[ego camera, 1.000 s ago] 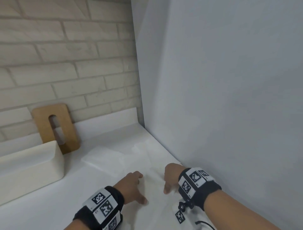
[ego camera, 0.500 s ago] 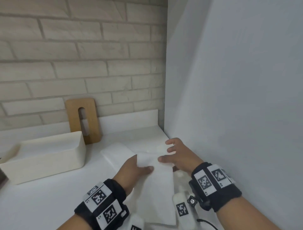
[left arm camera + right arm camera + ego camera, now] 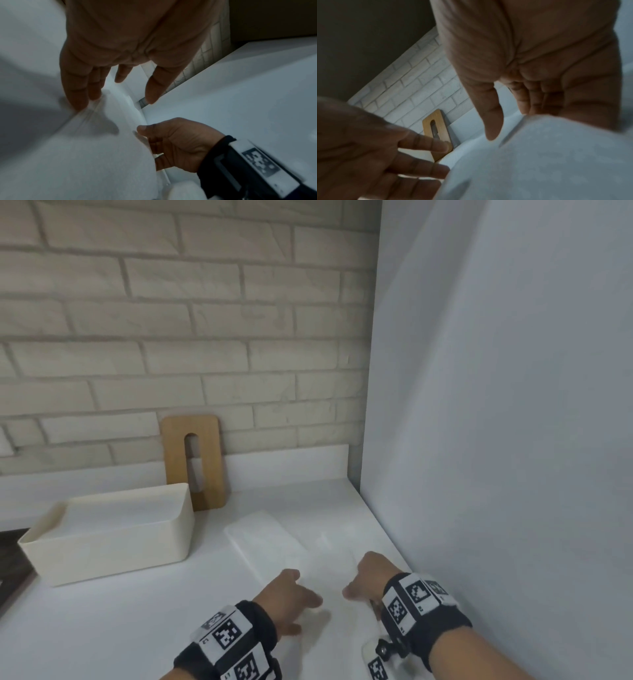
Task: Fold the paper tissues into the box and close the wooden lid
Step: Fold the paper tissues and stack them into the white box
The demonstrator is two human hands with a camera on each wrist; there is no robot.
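1. Head view: a thin white paper tissue [image 3: 329, 587] lies flat on the white countertop [image 3: 102, 628], near its right edge where the plain grey side wall [image 3: 496, 405] rises. A second flat white tissue sheet [image 3: 263, 537] lies just beyond it, toward the back edge.
2. The left hand [image 3: 291, 597] rests palm down on the near tissue's left part, fingers straight and spread; in the left wrist view its fingertips [image 3: 77, 102] press the sheet into small wrinkles.
3. The right hand [image 3: 368, 580] is on the tissue's right side beside the grey wall; in the left wrist view its fingers curl at the sheet's edge with the thumb on top, pinching it.
4. A cream rectangular open box [image 3: 109, 537] stands on the countertop's left part, well apart from the hands, with white tissue lying inside.
5. A light-brown wooden lid with an oval slot [image 3: 193, 462] leans upright against the pale brick back wall [image 3: 171, 320], just behind the box's right end.
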